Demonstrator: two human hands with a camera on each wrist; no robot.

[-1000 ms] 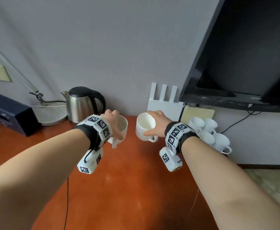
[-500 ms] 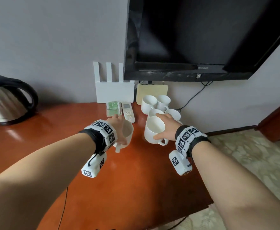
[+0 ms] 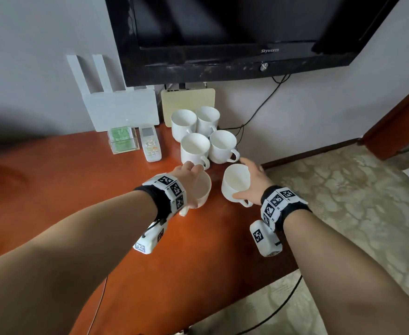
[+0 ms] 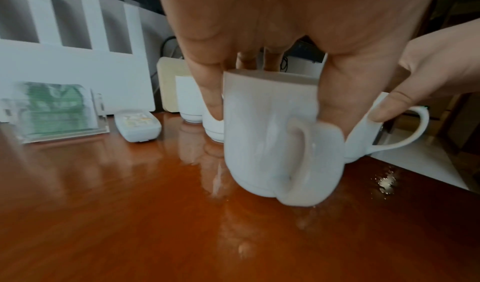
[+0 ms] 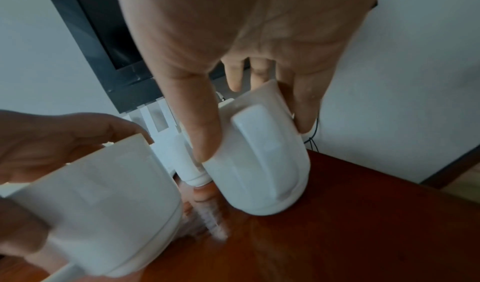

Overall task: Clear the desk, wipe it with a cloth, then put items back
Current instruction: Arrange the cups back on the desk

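Each hand holds a white mug from above by the rim, low over the red-brown desk (image 3: 77,189). My left hand (image 3: 189,174) grips the left mug (image 3: 202,189), whose handle points back at me (image 4: 272,134). My right hand (image 3: 253,180) grips the right mug (image 3: 236,182), which is tilted in the right wrist view (image 5: 265,163), close to the desk's right edge. Whether either base touches the wood I cannot tell. Just behind them stand several more white mugs (image 3: 195,146) in a tight group.
A white router (image 3: 121,110) and a beige box (image 3: 189,105) lean on the wall under the black TV (image 3: 235,32). A remote (image 3: 151,145) and a clear holder of green packets (image 3: 122,140) lie left of the mugs. Patterned carpet (image 3: 344,201) lies beyond the desk's right edge.
Both hands have carried their mugs rightward along the desk and down, up to the group of mugs. The kettle has left the head view.
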